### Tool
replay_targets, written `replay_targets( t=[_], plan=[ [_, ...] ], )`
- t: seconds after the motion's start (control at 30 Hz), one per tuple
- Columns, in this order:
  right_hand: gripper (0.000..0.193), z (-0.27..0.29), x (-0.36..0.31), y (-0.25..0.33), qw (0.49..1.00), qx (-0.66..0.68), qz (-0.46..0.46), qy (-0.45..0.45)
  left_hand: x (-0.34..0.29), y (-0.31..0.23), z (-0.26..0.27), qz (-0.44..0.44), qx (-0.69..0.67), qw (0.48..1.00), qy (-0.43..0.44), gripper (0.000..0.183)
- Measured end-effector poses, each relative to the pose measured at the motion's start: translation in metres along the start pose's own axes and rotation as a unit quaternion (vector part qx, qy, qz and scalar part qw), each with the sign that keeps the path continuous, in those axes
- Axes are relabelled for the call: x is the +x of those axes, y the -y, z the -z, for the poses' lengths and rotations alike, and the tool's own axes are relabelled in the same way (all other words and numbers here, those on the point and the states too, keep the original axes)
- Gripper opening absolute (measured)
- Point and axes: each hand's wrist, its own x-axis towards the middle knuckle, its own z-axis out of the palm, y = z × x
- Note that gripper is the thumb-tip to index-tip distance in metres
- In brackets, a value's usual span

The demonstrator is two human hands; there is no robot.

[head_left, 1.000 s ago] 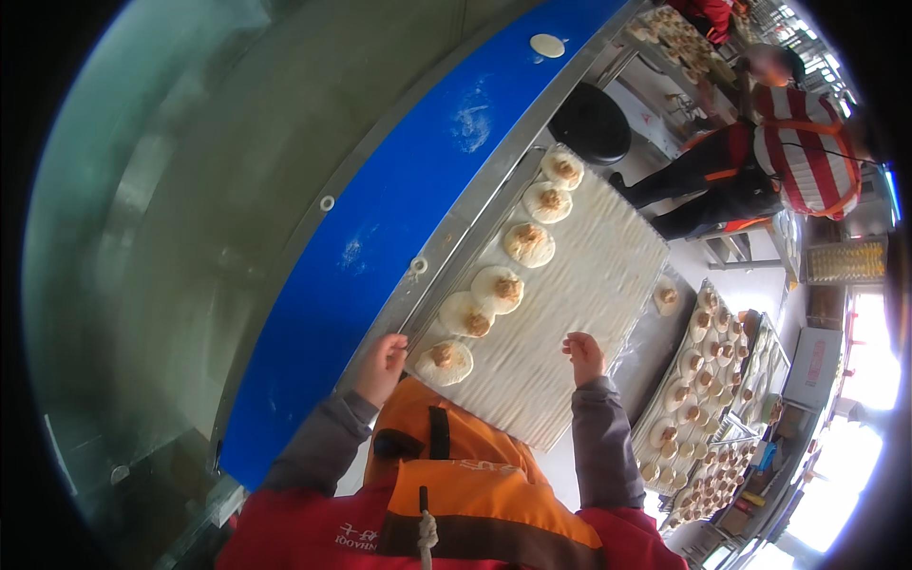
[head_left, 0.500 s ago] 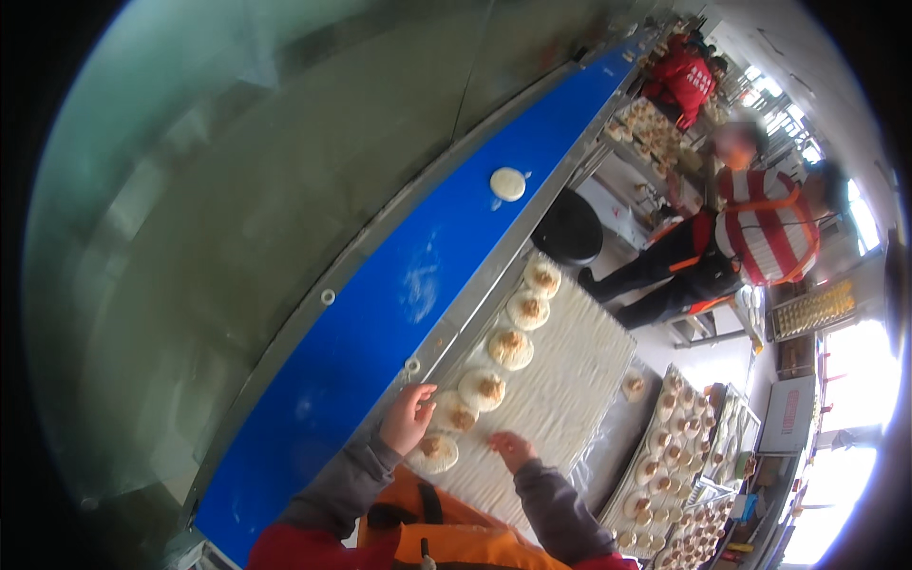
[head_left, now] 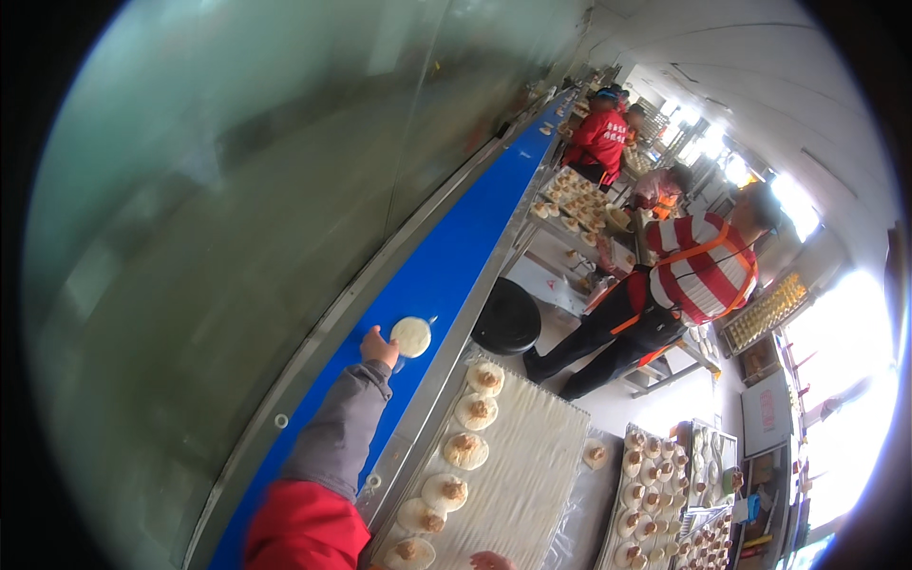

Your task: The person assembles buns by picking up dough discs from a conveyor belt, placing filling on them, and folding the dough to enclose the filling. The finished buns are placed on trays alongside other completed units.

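Blue belt under pale dough disc, lying flat between both long edges of belt. Round, so no long axis to follow. Placed just to right of left hand, clearly nearer one; contact at rim not possible to tell. Left grip: finger and thumb apart. Right hand well apart, over near part of tray, mostly out of view; state of grip not possible to tell.
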Motion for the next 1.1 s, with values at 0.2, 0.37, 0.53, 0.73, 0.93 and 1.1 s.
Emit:
replay_targets(
  t=[0.2, 0.37, 0.53, 0.73, 0.93, 1.1],
  plan=[
    [0.025, 0.018, -0.014, -0.044, 0.985, 0.167, 0.010, -0.034, -0.003, 0.012, 0.007, 0.056, 0.105, 0.987, 0.106, 0.061],
    [0.039, 0.027, -0.015, -0.030, 0.993, 0.100, -0.060, -0.011, -0.054, 0.019, 0.049, -0.172, 0.259, 0.950, 0.009, 0.031],
    [0.062, 0.029, -0.020, 0.034, 0.995, 0.025, -0.085, 0.044, -0.132, 0.009, 0.099, -0.037, -0.082, 0.995, 0.031, 0.031],
    [0.047, 0.014, -0.049, 0.174, 0.978, 0.189, 0.088, -0.015, -0.293, -0.044, 0.125, 0.104, -0.336, 0.818, 0.454, 0.039],
    [0.035, 0.013, -0.048, 0.204, 0.889, 0.455, 0.048, 0.002, -0.420, -0.071, 0.047, 0.053, -0.330, 0.697, 0.634, 0.039],
    [0.029, 0.068, -0.092, 0.156, 0.889, 0.433, 0.018, -0.150, -0.426, -0.069, 0.070, -0.080, -0.310, 0.802, 0.503, 0.036]
  ],
)
